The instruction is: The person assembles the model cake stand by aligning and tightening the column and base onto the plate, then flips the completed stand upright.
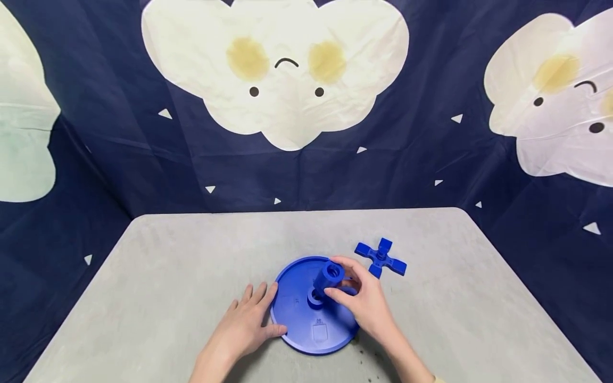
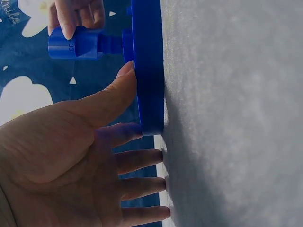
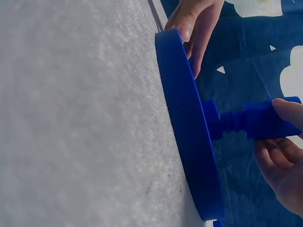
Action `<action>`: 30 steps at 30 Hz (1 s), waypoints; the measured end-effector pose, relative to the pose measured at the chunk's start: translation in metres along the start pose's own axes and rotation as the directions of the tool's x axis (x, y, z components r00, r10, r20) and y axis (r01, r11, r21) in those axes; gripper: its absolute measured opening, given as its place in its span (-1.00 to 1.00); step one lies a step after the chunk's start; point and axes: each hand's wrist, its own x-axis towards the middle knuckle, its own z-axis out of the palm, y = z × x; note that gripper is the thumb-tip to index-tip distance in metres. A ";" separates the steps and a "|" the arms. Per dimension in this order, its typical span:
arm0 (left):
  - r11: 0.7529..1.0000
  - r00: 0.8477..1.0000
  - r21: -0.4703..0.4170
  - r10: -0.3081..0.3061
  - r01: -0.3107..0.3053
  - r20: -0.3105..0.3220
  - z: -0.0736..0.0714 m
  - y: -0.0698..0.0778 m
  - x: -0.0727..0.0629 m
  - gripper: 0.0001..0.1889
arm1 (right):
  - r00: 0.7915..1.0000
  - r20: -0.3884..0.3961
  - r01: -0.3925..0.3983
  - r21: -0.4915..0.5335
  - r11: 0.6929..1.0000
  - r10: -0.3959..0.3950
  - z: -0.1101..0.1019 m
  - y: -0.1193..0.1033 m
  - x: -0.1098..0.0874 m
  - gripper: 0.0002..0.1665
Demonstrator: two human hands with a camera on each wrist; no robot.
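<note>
A round blue disc [image 1: 297, 324] with a low rim lies flat on the table, a short raised collar [image 1: 315, 299] at its centre. My right hand [image 1: 366, 300] pinches a blue hollow post [image 1: 330, 274] between thumb and fingers. The post's narrower ridged end [image 3: 233, 121] points down close over the collar, slightly tilted in the head view. At the disc's left edge, my left hand [image 1: 246, 322] rests with fingers spread and fairly straight. Its thumb [image 2: 124, 75] lies on the rim, and the other fingertips reach down beside the disc to the table.
Behind my right hand, a blue cross-shaped piece [image 1: 381, 257] with a central stub lies on the grey table [image 1: 167, 276]. A dark blue cloth [image 1: 297, 181] with cloud prints hangs along the table's back and sides. Small dark specks mark the tabletop near my right wrist.
</note>
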 end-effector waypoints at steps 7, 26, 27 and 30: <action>1.000 1.000 -0.007 -0.005 0.005 0.000 0.004 -0.002 -0.002 -0.02 | 0.999 0.005 0.040 -0.016 0.999 -0.040 0.005 0.001 -0.007 -0.34; 1.000 1.000 0.001 -0.005 0.005 0.000 0.002 0.000 0.000 -0.02 | 0.999 0.025 0.037 -0.062 0.997 -0.035 0.006 -0.006 -0.004 -0.35; 1.000 1.000 0.000 -0.006 0.006 0.002 0.002 0.000 0.000 -0.02 | 0.999 0.028 0.031 -0.064 0.997 -0.029 0.006 -0.006 -0.004 -0.35; 1.000 1.000 -0.001 -0.009 0.009 0.010 0.002 0.001 0.000 -0.02 | 0.999 0.031 0.024 -0.059 0.998 -0.022 0.006 -0.006 -0.004 -0.35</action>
